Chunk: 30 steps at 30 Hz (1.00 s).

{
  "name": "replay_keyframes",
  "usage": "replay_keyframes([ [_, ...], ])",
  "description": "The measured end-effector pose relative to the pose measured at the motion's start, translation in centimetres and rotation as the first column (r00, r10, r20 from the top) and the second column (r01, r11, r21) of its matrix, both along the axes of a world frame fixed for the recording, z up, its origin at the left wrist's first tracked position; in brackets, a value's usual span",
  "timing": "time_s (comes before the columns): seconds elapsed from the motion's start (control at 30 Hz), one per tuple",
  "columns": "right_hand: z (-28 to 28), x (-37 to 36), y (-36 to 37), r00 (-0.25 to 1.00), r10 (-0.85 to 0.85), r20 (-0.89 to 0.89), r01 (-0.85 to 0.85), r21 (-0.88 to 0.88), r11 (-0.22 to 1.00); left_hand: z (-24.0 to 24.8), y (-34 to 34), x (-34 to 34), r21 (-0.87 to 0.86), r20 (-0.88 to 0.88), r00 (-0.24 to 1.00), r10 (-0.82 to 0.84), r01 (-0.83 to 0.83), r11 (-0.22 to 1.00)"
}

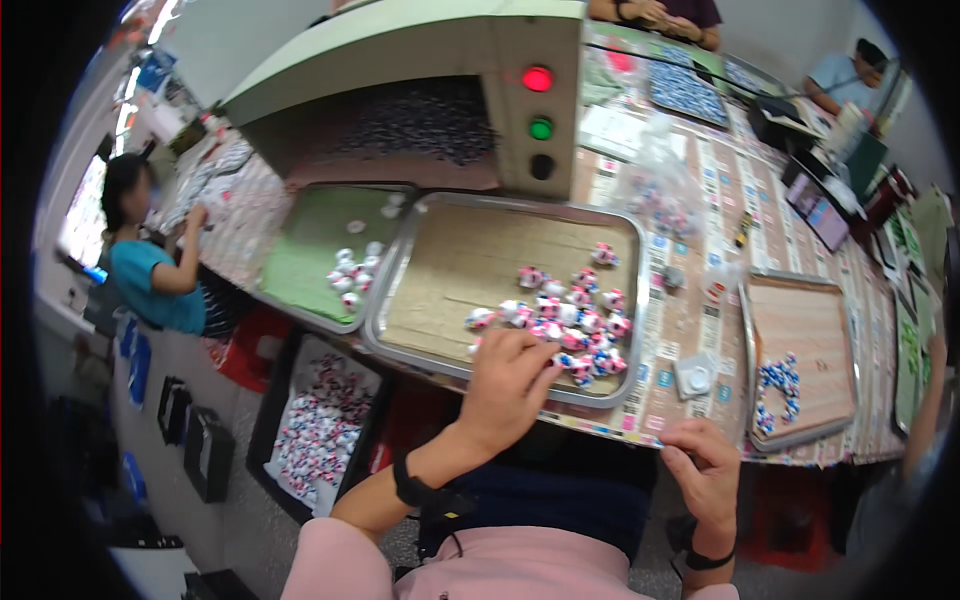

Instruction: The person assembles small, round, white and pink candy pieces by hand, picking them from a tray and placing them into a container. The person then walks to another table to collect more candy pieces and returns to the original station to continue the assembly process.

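pink-and-white small pieces (572,318) heaped in metal tray (400,290); left hand (505,385) spread over them.

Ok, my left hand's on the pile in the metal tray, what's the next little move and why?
Probably close the left hand on one pink-and-white piece: its fingers already rest on the near edge of the pile in the metal tray, and the right hand waits at the table edge.

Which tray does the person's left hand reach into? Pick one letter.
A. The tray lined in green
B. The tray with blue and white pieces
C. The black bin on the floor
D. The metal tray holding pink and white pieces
D: the left hand rests over the near rim of the metal tray, its fingers among the pink and white pieces.
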State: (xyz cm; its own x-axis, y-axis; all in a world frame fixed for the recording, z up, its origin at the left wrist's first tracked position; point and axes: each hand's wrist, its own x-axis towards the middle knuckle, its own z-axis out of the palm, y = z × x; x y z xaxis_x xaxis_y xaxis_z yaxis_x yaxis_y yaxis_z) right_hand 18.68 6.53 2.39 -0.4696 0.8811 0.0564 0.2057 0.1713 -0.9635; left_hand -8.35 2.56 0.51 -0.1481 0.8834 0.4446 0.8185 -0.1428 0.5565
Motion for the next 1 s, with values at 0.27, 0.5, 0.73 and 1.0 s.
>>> replay_keyframes([
  [0.27,0.3,0.9,-0.1,0.996,-0.084,-0.022,0.083,-0.059,0.995,1.7,-1.0,-10.4,0.179,-0.218,0.864,0.453,-0.421,0.889],
  [0.5,0.3,0.9,-0.1,0.999,-0.032,-0.017,0.032,-0.006,0.999,-2.4,-3.8,-24.9,-0.114,-0.338,0.862,0.378,-0.436,0.893],
  [0.73,0.5,0.6,-0.1,0.999,-0.038,0.001,0.038,-0.031,0.999,-2.1,-2.3,-23.2,-0.107,-0.398,0.823,0.406,-0.481,0.870],
  [1.0,0.3,1.4,-0.2,0.996,-0.083,0.019,0.083,0.001,0.997,-1.7,-1.7,-23.8,0.002,-0.262,0.829,0.493,-0.511,0.860],
])
